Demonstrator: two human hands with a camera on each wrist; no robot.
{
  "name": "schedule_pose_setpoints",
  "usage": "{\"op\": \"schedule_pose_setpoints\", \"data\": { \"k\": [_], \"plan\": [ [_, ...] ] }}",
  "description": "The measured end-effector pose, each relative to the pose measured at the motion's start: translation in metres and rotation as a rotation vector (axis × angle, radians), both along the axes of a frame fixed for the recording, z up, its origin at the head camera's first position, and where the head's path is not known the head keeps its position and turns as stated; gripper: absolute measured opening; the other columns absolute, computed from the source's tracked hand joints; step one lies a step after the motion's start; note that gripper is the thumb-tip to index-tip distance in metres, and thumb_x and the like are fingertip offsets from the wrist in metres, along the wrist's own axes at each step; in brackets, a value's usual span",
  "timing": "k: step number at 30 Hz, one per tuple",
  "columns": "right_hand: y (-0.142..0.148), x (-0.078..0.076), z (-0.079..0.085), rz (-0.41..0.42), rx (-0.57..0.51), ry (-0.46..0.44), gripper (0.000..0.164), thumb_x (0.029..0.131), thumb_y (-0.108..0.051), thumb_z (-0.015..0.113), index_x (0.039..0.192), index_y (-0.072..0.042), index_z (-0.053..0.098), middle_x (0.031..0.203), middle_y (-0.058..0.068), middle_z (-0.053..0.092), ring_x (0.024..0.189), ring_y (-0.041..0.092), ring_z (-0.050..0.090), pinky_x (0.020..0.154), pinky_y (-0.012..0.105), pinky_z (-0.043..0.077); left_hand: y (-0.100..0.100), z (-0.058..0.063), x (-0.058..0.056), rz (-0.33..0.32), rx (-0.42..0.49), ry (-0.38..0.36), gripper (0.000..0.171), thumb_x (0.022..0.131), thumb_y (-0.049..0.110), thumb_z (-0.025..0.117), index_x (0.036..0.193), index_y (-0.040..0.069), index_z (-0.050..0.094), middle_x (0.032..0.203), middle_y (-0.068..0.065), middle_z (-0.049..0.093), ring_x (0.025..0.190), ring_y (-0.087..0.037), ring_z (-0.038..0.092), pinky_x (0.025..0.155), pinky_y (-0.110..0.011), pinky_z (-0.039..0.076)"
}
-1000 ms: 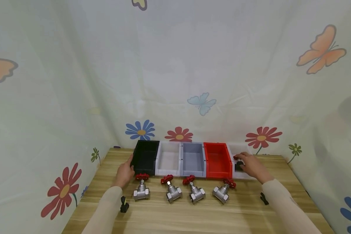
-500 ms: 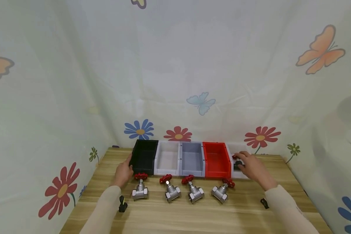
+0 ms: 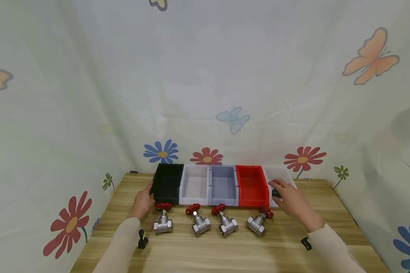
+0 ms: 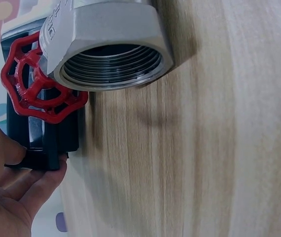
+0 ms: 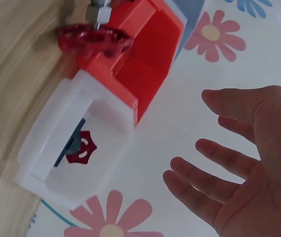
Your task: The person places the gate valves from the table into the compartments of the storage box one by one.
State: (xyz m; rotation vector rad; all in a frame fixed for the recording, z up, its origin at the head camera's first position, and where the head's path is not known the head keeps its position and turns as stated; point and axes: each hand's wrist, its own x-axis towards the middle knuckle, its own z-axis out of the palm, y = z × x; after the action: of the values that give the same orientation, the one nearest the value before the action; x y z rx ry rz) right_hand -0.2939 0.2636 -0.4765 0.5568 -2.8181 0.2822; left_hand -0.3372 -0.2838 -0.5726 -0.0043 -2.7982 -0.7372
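Note:
My left hand (image 3: 143, 201) grips the side wall of the black bin (image 3: 168, 184), at the left end of a row. In the left wrist view, its thumb and fingers (image 4: 42, 190) pinch the black wall. My right hand (image 3: 292, 201) is over the white bin (image 3: 287, 175) at the right end, holding nothing. Its fingers (image 5: 219, 158) are spread apart from the bin in the right wrist view. Inside that bin lies a small valve (image 5: 79, 145) with a red handwheel and a dark body, partly hidden by the hand in the head view.
Several steel valves with red handwheels, one a globe-style valve (image 3: 163, 223), lie before the bins. Between the end bins stand a white bin (image 3: 195, 199), a grey-blue bin (image 3: 223, 199) and a red bin (image 3: 253, 201). A flowered curtain (image 3: 205, 76) hangs behind the wooden table (image 3: 205, 258).
My right hand has lifted off the small valve in the right white bin and drawn slightly back. My left hand stays at the black bin. The head view has shifted slightly.

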Motion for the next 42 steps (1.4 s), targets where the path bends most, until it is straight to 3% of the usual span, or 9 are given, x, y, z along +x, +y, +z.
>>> {"op": "schedule_pose_setpoints", "data": {
  "k": [10, 21, 34, 39, 42],
  "plan": [
    [-0.011, 0.018, -0.008, 0.006, -0.026, -0.006, 0.058, 0.081, -0.019, 0.08, 0.134, -0.009, 0.06, 0.132, 0.017, 0.062, 0.112, 0.037, 0.063, 0.086, 0.053, 0.055, 0.0, 0.0, 0.001, 0.003, -0.003, -0.018, 0.062, 0.09, 0.0, 0.055, 0.149, -0.002, 0.036, 0.101, -0.038, 0.065, 0.086, -0.047, 0.065, 0.082, -0.058, 0.05],
    [-0.02, 0.032, -0.022, 0.027, -0.051, -0.06, 0.055, 0.082, -0.017, 0.078, 0.133, -0.01, 0.06, 0.129, 0.013, 0.062, 0.098, 0.029, 0.068, 0.08, 0.046, 0.057, 0.002, 0.004, 0.003, 0.0, 0.0, -0.014, 0.062, 0.09, 0.0, 0.055, 0.149, -0.003, 0.036, 0.09, -0.034, 0.067, 0.078, -0.042, 0.065, 0.079, -0.056, 0.051],
    [-0.037, 0.043, -0.047, -0.015, -0.071, -0.238, 0.05, 0.085, -0.014, 0.073, 0.133, -0.012, 0.061, 0.13, 0.008, 0.062, 0.109, 0.028, 0.064, 0.092, 0.05, 0.052, -0.001, 0.004, -0.001, -0.004, 0.003, -0.027, 0.061, 0.089, 0.001, 0.055, 0.148, -0.003, 0.038, 0.106, -0.039, 0.064, 0.093, -0.049, 0.065, 0.087, -0.058, 0.049],
    [-0.039, 0.046, -0.055, 0.007, -0.056, -0.182, 0.048, 0.081, -0.011, 0.074, 0.128, -0.011, 0.064, 0.121, 0.01, 0.065, 0.101, 0.029, 0.066, 0.084, 0.049, 0.054, -0.003, 0.003, -0.002, -0.006, 0.006, -0.02, 0.062, 0.088, 0.0, 0.056, 0.148, -0.003, 0.038, 0.108, -0.039, 0.064, 0.093, -0.049, 0.065, 0.087, -0.059, 0.049],
    [-0.04, 0.046, -0.06, 0.006, -0.058, -0.192, 0.05, 0.08, -0.013, 0.077, 0.129, -0.012, 0.064, 0.122, 0.009, 0.065, 0.101, 0.029, 0.066, 0.082, 0.048, 0.054, -0.003, 0.002, -0.002, -0.002, 0.01, -0.024, 0.062, 0.088, 0.0, 0.055, 0.148, -0.002, 0.039, 0.108, -0.039, 0.064, 0.093, -0.048, 0.065, 0.087, -0.058, 0.049]
  ]
}}
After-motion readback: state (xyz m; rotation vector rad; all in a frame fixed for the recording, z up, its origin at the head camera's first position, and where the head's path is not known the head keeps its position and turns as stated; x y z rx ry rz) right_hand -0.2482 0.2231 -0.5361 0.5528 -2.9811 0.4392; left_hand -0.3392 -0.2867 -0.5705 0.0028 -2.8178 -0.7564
